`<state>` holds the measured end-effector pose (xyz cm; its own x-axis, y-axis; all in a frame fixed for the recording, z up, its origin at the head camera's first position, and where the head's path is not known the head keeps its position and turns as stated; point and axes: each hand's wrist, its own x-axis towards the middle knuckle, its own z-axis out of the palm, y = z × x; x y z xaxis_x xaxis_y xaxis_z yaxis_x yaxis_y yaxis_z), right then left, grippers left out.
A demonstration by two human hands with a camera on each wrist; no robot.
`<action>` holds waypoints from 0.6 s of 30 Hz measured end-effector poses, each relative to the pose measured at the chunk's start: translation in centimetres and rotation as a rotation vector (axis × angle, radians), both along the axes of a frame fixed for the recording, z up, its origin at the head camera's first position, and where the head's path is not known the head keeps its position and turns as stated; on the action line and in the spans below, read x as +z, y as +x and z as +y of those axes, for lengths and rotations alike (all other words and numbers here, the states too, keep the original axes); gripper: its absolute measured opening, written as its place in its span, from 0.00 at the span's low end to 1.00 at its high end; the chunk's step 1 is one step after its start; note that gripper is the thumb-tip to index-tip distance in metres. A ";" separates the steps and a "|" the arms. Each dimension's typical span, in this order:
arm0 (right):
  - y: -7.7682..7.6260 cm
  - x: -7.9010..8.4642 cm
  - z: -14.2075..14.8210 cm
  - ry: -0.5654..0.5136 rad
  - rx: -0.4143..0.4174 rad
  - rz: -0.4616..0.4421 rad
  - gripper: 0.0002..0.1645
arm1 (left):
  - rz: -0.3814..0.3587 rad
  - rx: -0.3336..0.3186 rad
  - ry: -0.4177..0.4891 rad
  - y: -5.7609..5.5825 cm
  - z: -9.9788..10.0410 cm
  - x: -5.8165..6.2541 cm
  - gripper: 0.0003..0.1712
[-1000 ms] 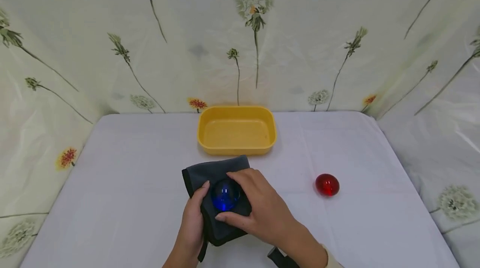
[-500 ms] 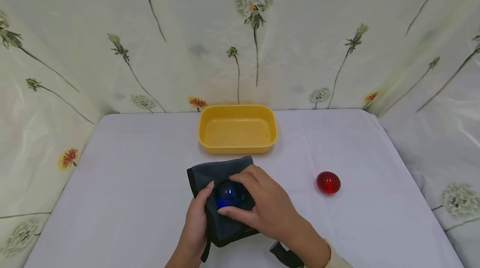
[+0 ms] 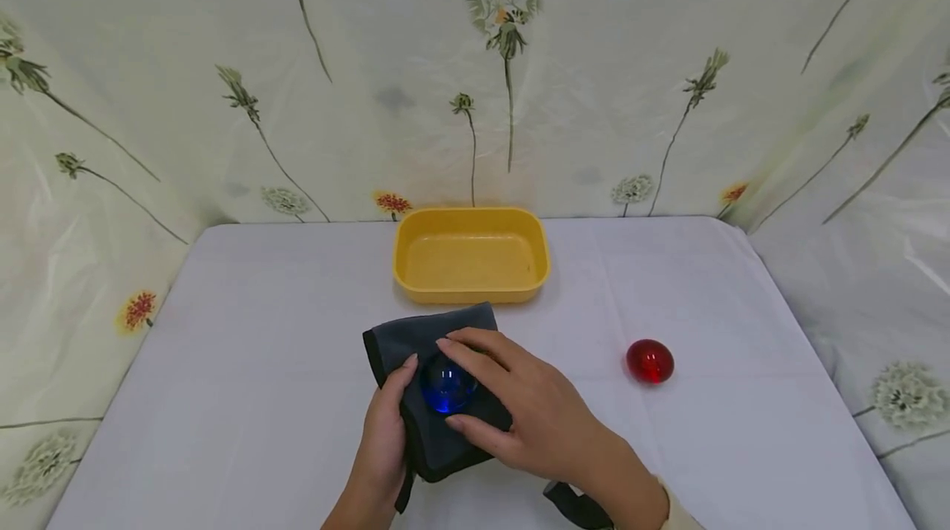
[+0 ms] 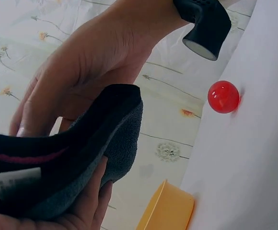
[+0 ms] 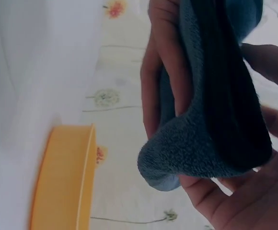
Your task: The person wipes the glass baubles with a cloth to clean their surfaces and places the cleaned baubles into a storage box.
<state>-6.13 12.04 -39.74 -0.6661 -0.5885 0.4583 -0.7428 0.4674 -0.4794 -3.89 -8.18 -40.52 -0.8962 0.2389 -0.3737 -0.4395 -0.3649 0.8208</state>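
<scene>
My left hand holds a dark grey cloth with black edging, thumb on top and fingers underneath. On the cloth sits a clear blue ball. My right hand reaches over from the right, its curved fingers at the ball's upper side and its thumb at the lower side. Whether every fingertip touches the ball cannot be told. In the left wrist view the cloth shows a white label, and left fingers support it from below. The cloth hides the ball in the right wrist view.
A red ball lies on the white-covered table, right of the hands. Behind the cloth stands a yellow tray, near the back edge. Flower-printed sheeting rises behind and at both sides. A black strap is at my right wrist.
The right fingers and thumb have shifted around the blue ball and now show more of it. Cloth, ball and left hand have moved slightly. The red ball and tray have stayed in place.
</scene>
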 end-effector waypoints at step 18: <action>0.0 -0.5 -1.1 0.004 -0.159 0.056 0.39 | -0.012 -0.018 -0.026 0.0 0.2 -0.3 0.40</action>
<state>-6.13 10.98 -40.22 -0.7243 -0.4796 0.4953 -0.6849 0.5827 -0.4374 -3.86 -7.99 -40.80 -0.8871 0.2453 -0.3909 -0.4560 -0.3353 0.8244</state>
